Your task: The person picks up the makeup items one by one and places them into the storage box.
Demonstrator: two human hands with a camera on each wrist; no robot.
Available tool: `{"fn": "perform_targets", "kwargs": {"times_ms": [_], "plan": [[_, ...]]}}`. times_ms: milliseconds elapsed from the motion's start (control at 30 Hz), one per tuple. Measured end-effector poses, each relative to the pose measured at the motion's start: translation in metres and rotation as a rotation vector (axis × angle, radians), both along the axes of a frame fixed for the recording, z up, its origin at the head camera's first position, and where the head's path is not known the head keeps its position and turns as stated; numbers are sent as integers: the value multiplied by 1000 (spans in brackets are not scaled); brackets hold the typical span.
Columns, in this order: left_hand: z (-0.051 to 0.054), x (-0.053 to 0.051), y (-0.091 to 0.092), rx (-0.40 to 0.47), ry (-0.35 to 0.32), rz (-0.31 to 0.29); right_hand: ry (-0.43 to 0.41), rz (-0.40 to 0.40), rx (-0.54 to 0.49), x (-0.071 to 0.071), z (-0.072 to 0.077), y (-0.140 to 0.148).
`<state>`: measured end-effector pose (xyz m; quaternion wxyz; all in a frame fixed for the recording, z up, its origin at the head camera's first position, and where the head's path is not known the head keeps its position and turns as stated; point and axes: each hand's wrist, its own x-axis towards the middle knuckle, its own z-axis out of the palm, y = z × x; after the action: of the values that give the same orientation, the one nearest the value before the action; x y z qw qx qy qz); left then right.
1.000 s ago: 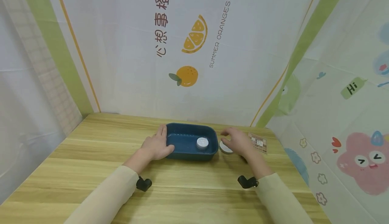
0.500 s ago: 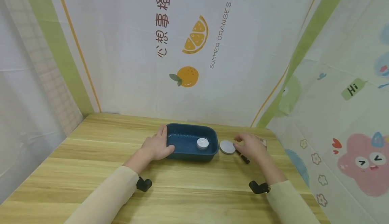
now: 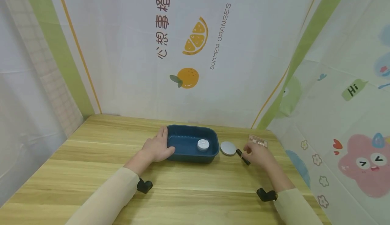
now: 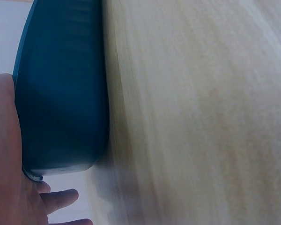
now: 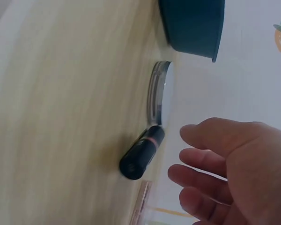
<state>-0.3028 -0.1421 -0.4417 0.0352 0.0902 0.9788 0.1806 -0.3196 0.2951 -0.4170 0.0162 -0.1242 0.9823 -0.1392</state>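
A dark blue bin [image 3: 189, 158] stands on the wooden table, with a small round white container [image 3: 203, 144] inside toward its right. My left hand [image 3: 155, 148] rests against the bin's left end, its fingers extended along the wall and its thumb by the near rim. Over a small black tube with a pinkish band [image 5: 143, 152], which looks like a lipstick, hovers my right hand [image 3: 260, 155], fingers loosely bent and holding nothing. A gap shows between hand and tube in the right wrist view. Between bin and tube lies a round flat silver-topped case [image 3: 228, 148].
Partly behind my right hand lies a flat brown patterned box [image 3: 257, 140] with lettering. A white printed curtain [image 3: 137, 93] hangs along the table's back edge, and another printed cloth [image 3: 323, 116] hangs on the right. The wooden tabletop [image 3: 182, 191] extends in front.
My right hand has moved right, from over the round silver-topped case to beside the black tube, uncovering both. My left hand and the bin have stayed in place.
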Motion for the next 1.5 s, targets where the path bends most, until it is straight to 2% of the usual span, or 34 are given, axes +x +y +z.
{"fn": "perform_targets", "kwargs": {"times_ms": [367, 700, 1167, 1500], "plan": [[1, 2, 0, 1, -4, -3, -65, -59, 36, 1, -13, 12], [3, 4, 1, 4, -12, -3, -36, -21, 67, -1, -18, 14], [-1, 0, 1, 3, -6, 0, -14, -12, 91, 1, -20, 14], [2, 1, 0, -5, -4, 0, -9, -14, 100, -1, -22, 15]]}}
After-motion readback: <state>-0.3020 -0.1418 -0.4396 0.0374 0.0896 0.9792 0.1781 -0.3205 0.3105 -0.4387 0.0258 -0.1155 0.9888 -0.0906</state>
